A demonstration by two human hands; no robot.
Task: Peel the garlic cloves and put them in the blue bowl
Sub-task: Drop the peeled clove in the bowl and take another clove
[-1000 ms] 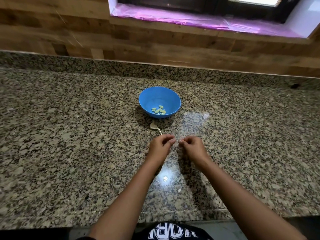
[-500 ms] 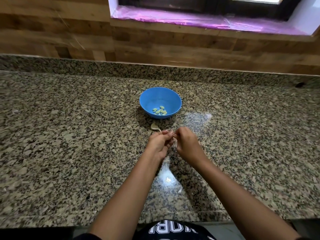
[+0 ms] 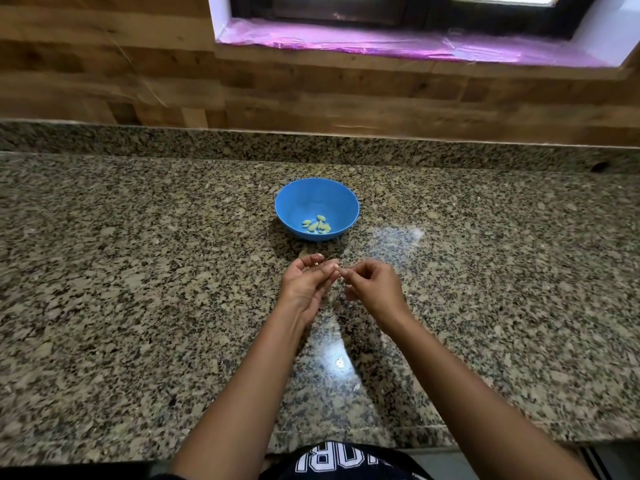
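hands meet just in front of the bowl

the round blue plastic bowl (image 3: 311,197) stands on the speckled brown granite countertop (image 3: 138,289) with several peeled pale green garlic cloves (image 3: 317,225) lying in its bottom. near its front side, the right hand (image 3: 374,285) pinches a small pale piece (image 3: 340,270) between thumb and fingertip. the left hand (image 3: 306,282), palm turned up and fingers curled, touches the same spot; i cannot tell whether it grips anything.

Speckled granite counter (image 3: 138,306) meets wood-plank wall (image 3: 104,81) below pink-lined windowsill (image 3: 381,43).
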